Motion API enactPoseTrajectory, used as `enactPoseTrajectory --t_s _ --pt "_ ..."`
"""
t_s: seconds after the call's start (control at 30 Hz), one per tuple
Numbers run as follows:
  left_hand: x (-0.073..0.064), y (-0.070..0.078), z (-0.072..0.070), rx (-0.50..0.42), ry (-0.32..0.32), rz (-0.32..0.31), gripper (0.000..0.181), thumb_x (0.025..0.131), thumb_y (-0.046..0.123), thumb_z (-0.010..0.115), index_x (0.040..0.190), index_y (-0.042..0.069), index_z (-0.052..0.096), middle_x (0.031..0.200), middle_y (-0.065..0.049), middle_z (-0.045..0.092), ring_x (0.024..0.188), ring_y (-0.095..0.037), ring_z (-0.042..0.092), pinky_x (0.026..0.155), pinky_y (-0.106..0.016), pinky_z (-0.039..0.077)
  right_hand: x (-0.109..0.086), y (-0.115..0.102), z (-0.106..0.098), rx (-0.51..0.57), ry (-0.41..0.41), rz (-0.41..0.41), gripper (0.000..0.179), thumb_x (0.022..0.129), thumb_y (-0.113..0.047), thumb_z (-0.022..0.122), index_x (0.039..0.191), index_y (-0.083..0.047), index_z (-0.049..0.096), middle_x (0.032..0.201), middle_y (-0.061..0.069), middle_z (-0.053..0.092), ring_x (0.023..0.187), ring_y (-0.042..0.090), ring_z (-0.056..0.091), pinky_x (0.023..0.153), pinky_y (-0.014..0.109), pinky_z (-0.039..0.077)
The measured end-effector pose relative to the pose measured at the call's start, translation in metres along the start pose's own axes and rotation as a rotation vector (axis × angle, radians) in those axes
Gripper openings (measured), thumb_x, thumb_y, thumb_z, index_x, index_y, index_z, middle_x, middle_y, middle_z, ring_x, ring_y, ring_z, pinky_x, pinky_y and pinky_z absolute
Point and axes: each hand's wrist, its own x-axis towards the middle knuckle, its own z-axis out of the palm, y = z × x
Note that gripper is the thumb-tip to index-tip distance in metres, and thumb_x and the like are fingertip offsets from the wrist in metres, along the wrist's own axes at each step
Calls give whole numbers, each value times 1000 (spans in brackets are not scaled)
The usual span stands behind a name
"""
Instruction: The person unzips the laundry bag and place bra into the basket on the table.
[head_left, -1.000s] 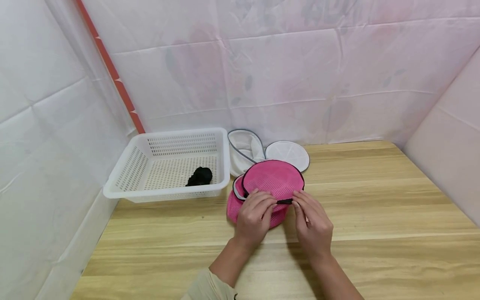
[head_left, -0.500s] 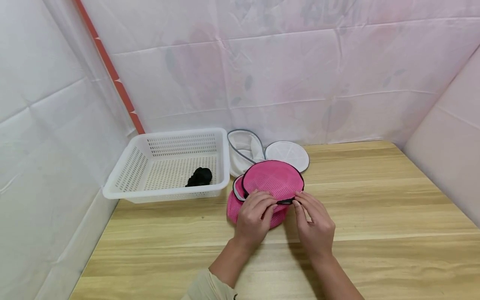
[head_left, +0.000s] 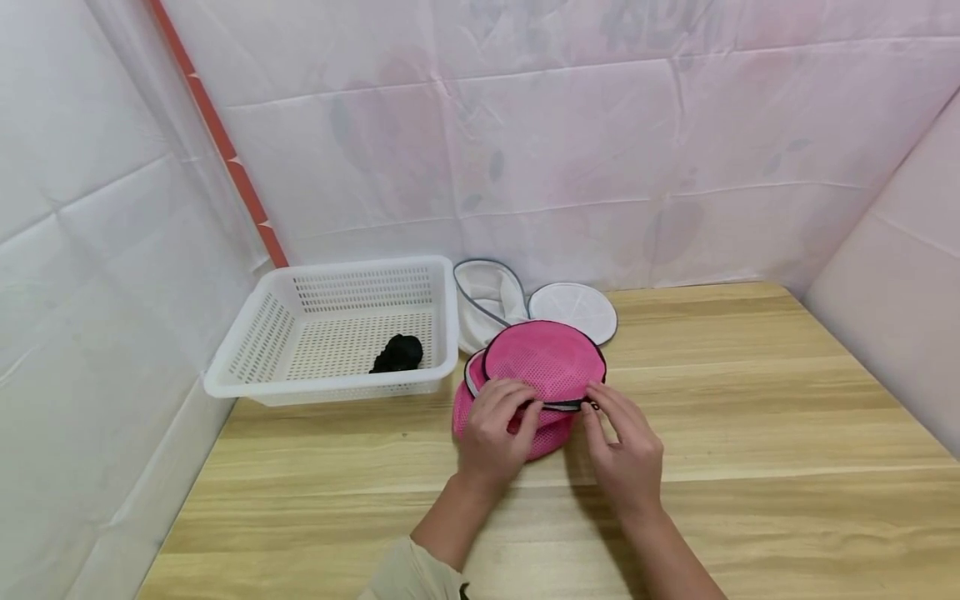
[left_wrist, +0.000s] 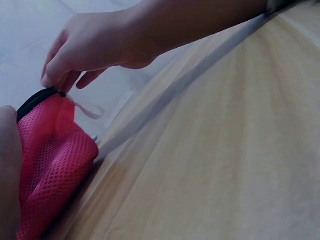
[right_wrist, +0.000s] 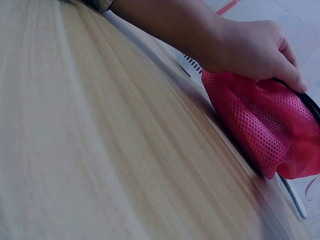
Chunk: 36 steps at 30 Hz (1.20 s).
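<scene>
A pink mesh laundry bag (head_left: 551, 358) with a round lid and black zip edging stands on the wooden table, in front of a white mesh bag (head_left: 487, 300). My left hand (head_left: 495, 433) pinches the zipped edge at the front left of the lid. At the front right, my right hand (head_left: 624, 446) pinches the same black edge near the zip's end. Between the hands a short stretch of zip shows. Pink mesh (left_wrist: 55, 155) hangs below the right hand in the left wrist view. In the right wrist view the mesh (right_wrist: 265, 120) bulges below the left hand.
A white plastic basket (head_left: 330, 387) stands at the back left with a black bundled cloth item (head_left: 399, 354) in it. A round white mesh lid (head_left: 573, 310) lies behind the pink bag. White patterned sheeting (head_left: 555, 167) borders the table (head_left: 750, 500) at the back and sides.
My left hand has slid a little left along the black edge, so more of the zip shows between the hands. The right hand stays at nearly the same spot.
</scene>
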Motion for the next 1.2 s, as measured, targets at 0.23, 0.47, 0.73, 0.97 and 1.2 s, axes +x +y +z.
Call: enactPoseTrajectory --t_s 0.23,0.47,0.73,0.97,1.2 --pt "0 -5 -8 139 -31 -316 23 87 11 68 107 1 70 109 -10 68 106 -25 63 92 -38 54 0 0 0 -12 -42 13 32 75 7 73 107 3 73 111 16 72 102 33 67 104 13 42" --pt "-1 -2 -8 193 -200 -592 46 92 26 65 131 3 58 131 -11 56 119 -26 57 96 -44 52 -3 1 -1 -32 -121 46 32 77 0 69 108 5 72 115 17 71 106 34 66 105 11 39" --pt "1 -1 -9 77 -126 -472 44 91 18 64 132 4 57 135 -11 54 128 -23 53 106 -38 46 -6 2 -2 -76 -215 89 42 74 0 72 115 7 68 122 21 66 112 38 62 109 8 31" --pt "1 -2 -8 32 -68 -253 47 84 6 64 130 4 57 133 -14 55 127 -26 52 105 -39 45 -5 2 0 -62 -115 216 24 78 7 70 101 6 74 110 18 72 103 29 69 98 4 40" --pt "-2 -3 -5 27 -117 -269 60 75 2 67 133 7 54 135 -15 51 127 -25 51 100 -39 48 -4 7 0 192 44 696 9 89 -2 68 94 2 74 90 1 70 80 -5 66 70 11 55"
